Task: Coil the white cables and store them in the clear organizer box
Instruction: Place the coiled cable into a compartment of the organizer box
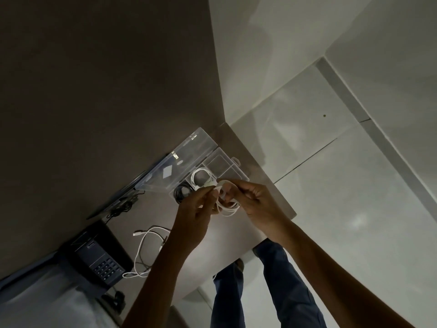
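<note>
A clear organizer box [225,165] lies open on the table, its lid [175,166] folded back to the left. One coiled white cable [201,177] rests in a compartment, and a coiled black cable [181,192] fills the compartment beside it. Both my hands hold another white cable [228,208] just in front of the box, its loops hanging below my fingers. My left hand [196,209] pinches one side of the coil and my right hand [254,200] pinches the other. A loose, uncoiled white cable [144,252] sprawls on the table to the left.
A dark desk phone [99,256] sits at the left near the loose cable. A laptop edge with black wires [120,205] lies behind it. The table edge [267,174] runs on the right, with tiled floor beyond. My legs [279,275] stand below the table.
</note>
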A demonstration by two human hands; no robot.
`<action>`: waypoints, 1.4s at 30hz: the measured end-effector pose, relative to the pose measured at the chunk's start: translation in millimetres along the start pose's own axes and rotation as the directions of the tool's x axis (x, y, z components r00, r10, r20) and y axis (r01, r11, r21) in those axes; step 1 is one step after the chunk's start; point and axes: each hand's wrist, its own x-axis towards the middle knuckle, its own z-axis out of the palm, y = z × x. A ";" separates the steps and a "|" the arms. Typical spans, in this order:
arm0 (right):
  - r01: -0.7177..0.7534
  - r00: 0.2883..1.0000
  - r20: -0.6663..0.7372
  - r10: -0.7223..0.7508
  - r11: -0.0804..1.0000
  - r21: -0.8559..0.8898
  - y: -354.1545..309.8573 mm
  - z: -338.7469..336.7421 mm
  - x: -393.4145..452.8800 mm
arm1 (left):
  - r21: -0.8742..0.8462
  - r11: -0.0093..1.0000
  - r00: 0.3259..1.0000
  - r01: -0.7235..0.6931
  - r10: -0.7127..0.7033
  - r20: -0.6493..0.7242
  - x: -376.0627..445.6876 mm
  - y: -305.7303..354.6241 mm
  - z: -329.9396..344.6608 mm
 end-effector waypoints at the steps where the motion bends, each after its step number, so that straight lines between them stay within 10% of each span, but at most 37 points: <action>1: -0.015 1.000 -0.012 0.014 0.999 -0.052 6.4 -2.7 5.0 | -0.076 0.994 0.997 0.076 -0.074 0.019 4.6 -6.2 3.3; 8: -0.005 0.986 -0.154 -0.063 0.913 -0.407 40.2 -14.1 32.3 | -0.289 0.924 0.967 0.252 -0.255 0.025 39.1 -42.0 29.9; 23: -0.056 0.979 -0.191 -0.075 0.797 -0.601 50.8 -46.3 52.4 | 0.268 0.962 0.979 -0.055 0.104 -0.174 75.2 -58.9 61.1; 42: -0.055 0.953 -0.252 -0.170 0.719 -0.692 45.7 -33.1 71.3 | 0.360 0.933 0.910 0.027 0.126 -0.395 89.7 -45.7 81.0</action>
